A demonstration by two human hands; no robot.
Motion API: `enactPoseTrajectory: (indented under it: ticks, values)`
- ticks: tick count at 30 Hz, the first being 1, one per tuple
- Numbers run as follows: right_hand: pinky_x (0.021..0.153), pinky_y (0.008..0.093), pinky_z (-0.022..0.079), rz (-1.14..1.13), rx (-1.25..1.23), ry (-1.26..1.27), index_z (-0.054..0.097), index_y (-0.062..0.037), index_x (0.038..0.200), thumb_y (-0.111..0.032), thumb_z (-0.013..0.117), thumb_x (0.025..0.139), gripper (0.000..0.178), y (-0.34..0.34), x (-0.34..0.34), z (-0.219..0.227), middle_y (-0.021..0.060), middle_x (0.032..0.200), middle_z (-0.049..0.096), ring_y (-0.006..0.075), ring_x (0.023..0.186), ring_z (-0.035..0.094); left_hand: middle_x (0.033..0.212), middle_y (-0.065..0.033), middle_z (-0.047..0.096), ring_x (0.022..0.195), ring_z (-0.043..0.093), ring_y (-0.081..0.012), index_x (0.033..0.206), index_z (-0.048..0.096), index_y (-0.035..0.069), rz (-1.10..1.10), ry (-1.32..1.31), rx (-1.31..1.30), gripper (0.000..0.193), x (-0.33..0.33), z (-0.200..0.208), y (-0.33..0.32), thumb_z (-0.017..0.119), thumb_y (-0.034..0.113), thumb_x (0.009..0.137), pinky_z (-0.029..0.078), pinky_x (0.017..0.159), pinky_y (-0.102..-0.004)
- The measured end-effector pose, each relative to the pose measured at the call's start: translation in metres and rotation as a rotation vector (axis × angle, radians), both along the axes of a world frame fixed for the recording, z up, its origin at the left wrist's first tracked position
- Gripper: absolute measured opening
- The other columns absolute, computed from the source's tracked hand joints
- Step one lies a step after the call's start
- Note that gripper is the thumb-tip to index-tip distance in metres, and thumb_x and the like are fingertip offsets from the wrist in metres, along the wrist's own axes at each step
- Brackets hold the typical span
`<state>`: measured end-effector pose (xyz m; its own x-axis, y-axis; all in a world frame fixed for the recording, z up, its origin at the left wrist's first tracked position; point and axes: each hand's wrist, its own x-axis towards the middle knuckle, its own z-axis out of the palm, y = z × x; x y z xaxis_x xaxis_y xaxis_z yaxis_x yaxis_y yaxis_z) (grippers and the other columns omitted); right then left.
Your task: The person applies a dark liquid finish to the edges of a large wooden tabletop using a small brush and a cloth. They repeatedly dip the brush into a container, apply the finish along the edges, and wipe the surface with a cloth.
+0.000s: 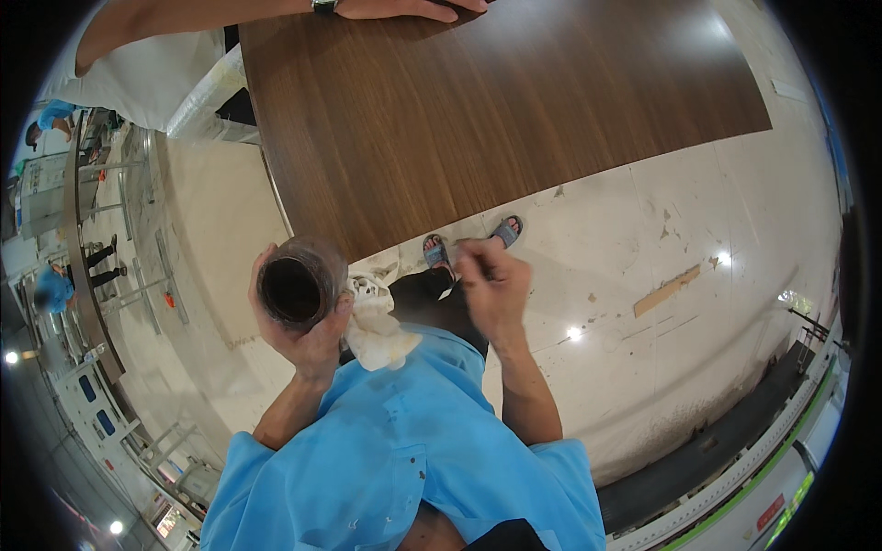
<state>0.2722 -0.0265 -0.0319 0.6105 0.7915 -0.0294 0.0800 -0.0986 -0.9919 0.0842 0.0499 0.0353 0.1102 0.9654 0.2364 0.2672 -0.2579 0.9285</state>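
My left hand (308, 344) is wrapped round a clear plastic container (296, 283) whose inside looks dark. A crumpled white cloth (375, 331) hangs beside that hand, against its thumb side; whether the fingers grip it too cannot be told. My right hand (496, 280) is raised in front of my body with its fingers curled together; anything in them is too small or hidden to name. Both hands are at the near edge of a dark brown wood-grain board (478, 110). On the board's far side rests the hand (404, 7) of another person.
That person, in a white top (138, 78), stands at the far left. A strip of board (666, 291) lies on the pale, littered floor to the right. A long machine (735, 477) lines the lower right. Metal frames (138, 211) and more people in blue are at left.
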Motion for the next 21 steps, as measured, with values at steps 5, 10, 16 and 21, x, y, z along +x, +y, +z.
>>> enactPoseTrajectory:
  ticks: [5, 10, 16, 21]
  values:
    - [0.056, 0.0233, 0.046, 0.173, 0.012, 0.022, 0.067, 0.0046, 0.093, -0.001, 0.060, 0.090, 0.009, -0.003, -0.015, 0.004, 0.0054, 0.071, 0.066, 0.0092, 0.059, 0.059, 0.136, -0.0144, 0.046, 0.119, 0.052, -0.0237, 0.139, 0.037, -0.003, 0.035, -0.029, -0.022, 0.087, -0.005, 0.002, 0.000, 0.086, 0.018, 0.070, 0.047, 0.100, -0.0363]
    - [0.058, 0.0219, 0.047, -0.045, -0.052, 0.143, 0.066, 0.0048, 0.092, -0.003, 0.060, 0.091, 0.010, -0.006, -0.007, 0.000, 0.0052, 0.074, 0.066, 0.0092, 0.063, 0.060, 0.131, -0.0143, 0.049, 0.119, 0.052, -0.0241, 0.139, 0.038, -0.004, 0.131, -0.055, 0.010, 0.086, -0.016, 0.003, 0.002, 0.085, 0.017, 0.070, 0.045, 0.101, -0.0368]
    - [0.062, 0.0253, 0.052, 0.265, -0.039, -0.034, 0.068, 0.0022, 0.095, -0.002, 0.067, 0.088, 0.008, 0.006, -0.061, -0.001, 0.0061, 0.076, 0.070, 0.0121, 0.067, 0.065, 0.128, -0.0133, 0.051, 0.119, 0.052, -0.0231, 0.139, 0.039, -0.004, 0.182, -0.038, -0.065, 0.083, -0.035, 0.007, 0.004, 0.083, 0.015, 0.071, 0.044, 0.102, -0.0366]
    - [0.059, 0.0253, 0.050, 0.052, 0.029, 0.135, 0.069, -0.0012, 0.092, -0.003, 0.069, 0.086, 0.006, 0.001, -0.057, 0.002, 0.0092, 0.069, 0.067, 0.0105, 0.062, 0.062, 0.126, -0.0126, 0.053, 0.116, 0.054, -0.0223, 0.137, 0.042, -0.003, 0.278, 0.006, -0.007, 0.076, -0.045, 0.010, 0.006, 0.080, 0.011, 0.073, 0.044, 0.101, -0.0363]
